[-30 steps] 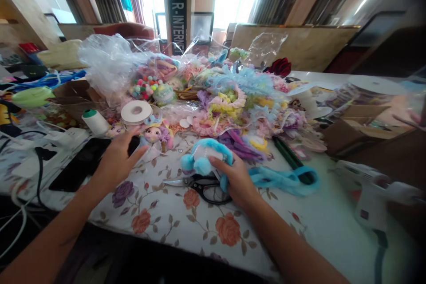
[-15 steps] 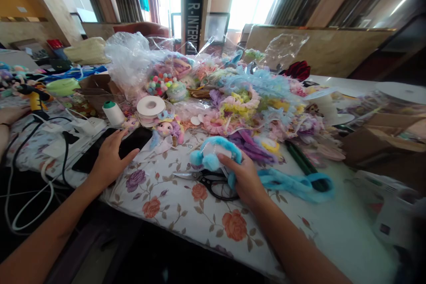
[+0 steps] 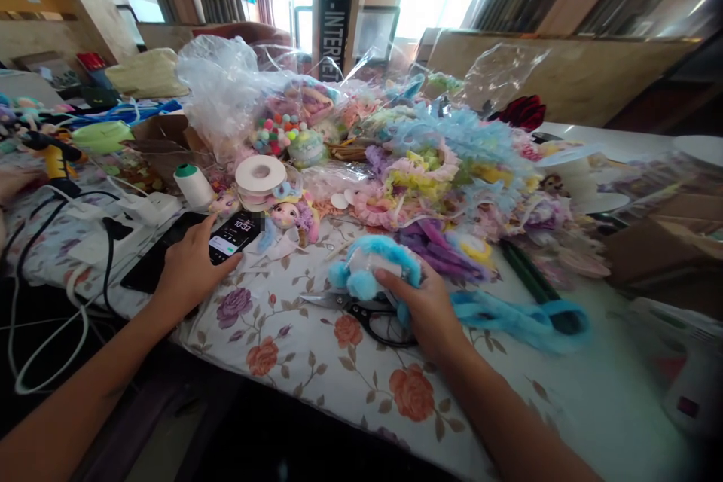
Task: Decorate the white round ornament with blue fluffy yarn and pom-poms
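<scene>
My left hand (image 3: 195, 263) lies over the lower part of a smartphone (image 3: 234, 239), thumb and fingers spread apart; its lit screen reads 10:32. Under and beside that hand is a larger black tablet-like slab (image 3: 152, 260). Pinched in my right hand (image 3: 432, 309) is a fluffy blue pipe-cleaner piece (image 3: 361, 282) with round pompom-like ends and a whitish middle. Black-handled scissors (image 3: 373, 316) lie just beneath it on the cloth. A long blue fuzzy strip (image 3: 520, 320) stretches to the right behind my right wrist.
A floral tablecloth (image 3: 294, 346) covers the table. Behind stand a thread cone (image 3: 193, 187), a ribbon roll (image 3: 260, 177) and a doll-faced piece (image 3: 287, 217), before a heap of frilly trims (image 3: 452, 135). Left are a power strip (image 3: 113, 237) and a yellow glue gun (image 3: 56, 162) near another person's hand.
The smartphone's dark screen has lit up under my left hand. My right hand keeps its hold on the blue pipe-cleaner piece. The whole view has shifted slightly.
</scene>
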Tool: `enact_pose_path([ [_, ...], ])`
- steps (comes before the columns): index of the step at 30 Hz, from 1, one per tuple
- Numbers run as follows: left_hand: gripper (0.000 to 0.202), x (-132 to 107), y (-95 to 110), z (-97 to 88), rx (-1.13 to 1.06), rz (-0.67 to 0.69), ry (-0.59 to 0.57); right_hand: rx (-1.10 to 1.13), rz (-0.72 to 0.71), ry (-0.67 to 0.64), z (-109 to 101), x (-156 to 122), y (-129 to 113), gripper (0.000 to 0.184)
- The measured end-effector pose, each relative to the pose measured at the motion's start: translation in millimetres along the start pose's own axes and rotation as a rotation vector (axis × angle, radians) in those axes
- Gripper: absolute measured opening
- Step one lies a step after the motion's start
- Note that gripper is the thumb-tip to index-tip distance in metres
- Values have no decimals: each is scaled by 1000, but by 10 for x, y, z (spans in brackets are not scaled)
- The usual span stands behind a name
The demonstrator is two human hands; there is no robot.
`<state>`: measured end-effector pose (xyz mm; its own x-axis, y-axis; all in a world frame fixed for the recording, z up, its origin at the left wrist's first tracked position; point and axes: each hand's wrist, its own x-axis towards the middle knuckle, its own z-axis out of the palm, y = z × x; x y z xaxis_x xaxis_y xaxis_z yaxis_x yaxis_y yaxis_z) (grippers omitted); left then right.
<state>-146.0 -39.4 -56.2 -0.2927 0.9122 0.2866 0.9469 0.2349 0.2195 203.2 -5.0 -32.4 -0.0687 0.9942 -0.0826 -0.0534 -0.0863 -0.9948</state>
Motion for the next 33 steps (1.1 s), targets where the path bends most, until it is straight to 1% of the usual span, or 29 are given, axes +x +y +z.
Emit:
enact_pose_path([
  [4,83,8,52,-15,4,-15,27,-48,-4,13,9,-13,-22,57],
  [9,80,4,54,4,15,-5,50,-69,-11,15,6,-5,-12,59],
  [11,76,-19,46,13,3,38,75,-65,-14,20,-1,2,-1,58],
  [14,67,-88,31,29,-81,145,116,-65,1,0,-11,5,5,58],
  [16,60,-137,21,45,-128,206,122,-54,6,-5,-13,-1,5,58],
  [18,55,-167,14,63,-138,237,114,-44,4,2,-11,-8,6,59],
  [22,55,-170,10,94,-133,237,90,-34,0,11,-5,-17,16,58],
  [27,55,-170,3,105,-127,220,94,-6,9,14,3,-11,23,57],
  [33,57,-180,-12,116,-133,223,98,11,24,15,8,-15,10,60],
])
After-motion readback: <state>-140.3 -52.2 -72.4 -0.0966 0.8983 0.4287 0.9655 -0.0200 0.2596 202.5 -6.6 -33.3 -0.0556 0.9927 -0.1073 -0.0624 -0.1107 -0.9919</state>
